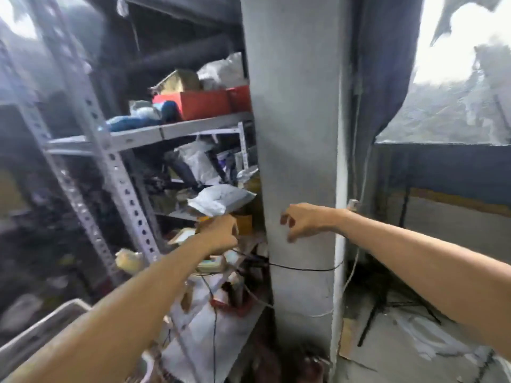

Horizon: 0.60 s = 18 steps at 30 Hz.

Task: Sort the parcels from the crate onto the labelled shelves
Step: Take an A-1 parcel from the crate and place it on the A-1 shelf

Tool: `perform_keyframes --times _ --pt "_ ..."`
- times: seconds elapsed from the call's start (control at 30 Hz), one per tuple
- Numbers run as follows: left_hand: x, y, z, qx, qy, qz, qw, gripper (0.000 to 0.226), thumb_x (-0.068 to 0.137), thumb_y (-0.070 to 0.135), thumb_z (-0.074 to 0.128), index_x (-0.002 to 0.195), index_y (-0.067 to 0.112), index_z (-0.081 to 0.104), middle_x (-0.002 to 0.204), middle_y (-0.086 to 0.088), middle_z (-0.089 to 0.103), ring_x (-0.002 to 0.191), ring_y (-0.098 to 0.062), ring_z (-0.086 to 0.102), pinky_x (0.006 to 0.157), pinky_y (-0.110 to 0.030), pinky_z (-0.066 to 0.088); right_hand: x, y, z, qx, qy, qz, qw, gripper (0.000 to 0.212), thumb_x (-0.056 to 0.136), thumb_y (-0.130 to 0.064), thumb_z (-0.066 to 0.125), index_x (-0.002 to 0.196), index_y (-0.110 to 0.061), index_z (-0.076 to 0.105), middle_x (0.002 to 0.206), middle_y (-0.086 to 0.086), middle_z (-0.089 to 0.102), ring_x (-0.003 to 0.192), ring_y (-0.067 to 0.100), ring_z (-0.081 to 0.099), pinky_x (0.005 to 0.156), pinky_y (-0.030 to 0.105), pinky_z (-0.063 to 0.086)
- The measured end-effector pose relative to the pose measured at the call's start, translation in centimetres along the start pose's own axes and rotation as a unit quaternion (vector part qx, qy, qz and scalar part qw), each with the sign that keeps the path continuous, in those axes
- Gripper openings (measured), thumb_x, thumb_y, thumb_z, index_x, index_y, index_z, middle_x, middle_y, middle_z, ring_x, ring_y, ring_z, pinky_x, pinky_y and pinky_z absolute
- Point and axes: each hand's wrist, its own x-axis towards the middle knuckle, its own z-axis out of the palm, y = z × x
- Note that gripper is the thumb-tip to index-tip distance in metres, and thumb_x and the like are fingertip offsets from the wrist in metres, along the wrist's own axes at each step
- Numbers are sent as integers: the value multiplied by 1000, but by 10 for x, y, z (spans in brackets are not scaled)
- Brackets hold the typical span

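Observation:
A grey-white poly-bag parcel [221, 199] lies tilted at the front of a middle shelf of the metal rack [121, 175]. Just below it my left hand [219, 234] reaches toward the shelf, fingers curled, the back of the hand toward me; what its fingers touch is hidden. My right hand [302, 221] hovers in front of the grey concrete pillar [298, 134] with loosely curled fingers and nothing in it. A grey crate's rim [41, 331] shows at the lower left.
The upper shelf carries red boxes [204, 103], a brown carton and blue bundles. More bags crowd the shelf behind the parcel. Cables, white sacks and clutter [215, 313] pile at the rack's foot. A black tripod [387, 305] stands to the right of the pillar.

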Motion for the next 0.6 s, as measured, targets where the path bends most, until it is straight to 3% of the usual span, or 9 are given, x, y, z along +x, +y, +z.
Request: perform_keyframes --times 0.1,0.2,0.3,0.43,0.53,0.6 --pt "-64 -82 -4 26 0 -97 995 26 83 20 58 105 8 63 108 -12 66 101 -31 63 78 -33 50 33 -90 22 -9 -37 -118 992 25 79 -20 68 96 -3 60 100 10 65 87 25 59 71 32 48" --pt "-130 -146 -2 31 7 -177 984 27 85 25 60 110 13 62 107 -7 64 99 -29 63 72 -31 45 51 -176 45 -6 -75 -194 978 40 80 -21 69 112 -1 59 111 17 61 92 29 57 69 29 42" --pt "-194 -195 1 30 -4 -263 964 27 85 27 60 110 18 64 107 -5 67 95 -25 65 68 -31 47 60 -254 73 16 -118 -258 959 43 83 -19 69 120 -3 55 113 12 58 90 19 51 68 22 37" --pt "-276 -252 6 17 -19 -342 939 26 85 30 61 107 16 63 106 -5 66 89 -22 62 63 -28 43 61 -344 111 10 -149 -320 936 41 81 -21 70 117 -3 60 107 11 61 94 25 58 71 28 48" --pt "-319 -287 14 6 -25 -398 917 30 82 25 63 110 16 59 110 -4 63 91 -20 59 68 -30 47 63 -390 139 28 -171 -351 920 42 81 -17 70 120 -8 60 106 3 59 92 18 57 63 20 47" --pt "-337 -310 20 0 -27 -419 908 29 81 25 62 109 17 59 112 -5 63 99 -23 60 79 -35 52 72 -415 159 10 -197 -364 910 43 80 -16 70 120 -5 59 114 7 61 98 22 59 75 30 55"
